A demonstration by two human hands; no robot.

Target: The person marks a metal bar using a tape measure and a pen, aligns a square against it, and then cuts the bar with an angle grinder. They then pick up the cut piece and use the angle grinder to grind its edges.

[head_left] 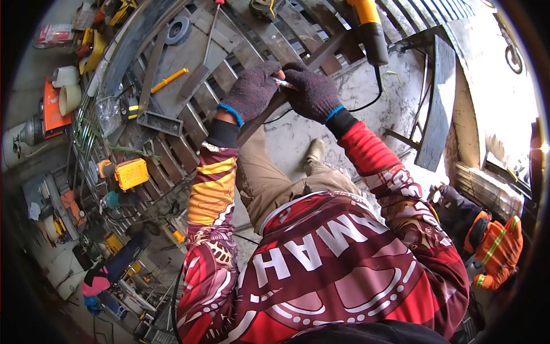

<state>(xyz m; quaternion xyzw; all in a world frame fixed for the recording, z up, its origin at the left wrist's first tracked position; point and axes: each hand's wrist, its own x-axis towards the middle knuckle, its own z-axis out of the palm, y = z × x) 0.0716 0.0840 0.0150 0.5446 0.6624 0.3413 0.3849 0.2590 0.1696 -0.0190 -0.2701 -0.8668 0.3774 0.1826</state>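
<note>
Both of my hands wear dark knitted gloves with blue cuffs and meet above a dark metal bar [327, 49] that lies across the slatted metal bench [220, 77]. My left hand [252, 92] is closed, with a bare fingertip showing at a small whitish object [285, 84]. From the other side, my right hand [312, 92] has its fingers closed on the same object. Its ends are hidden in the gloves, so I cannot tell what it is.
A yellow-black power tool [369, 28] with a cord is beyond my right hand. On the left are a grinding disc [177, 30], yellow marker [169, 80], tape measure [130, 108] and yellow tool [130, 174]. A person in orange [498, 246] is at the lower right.
</note>
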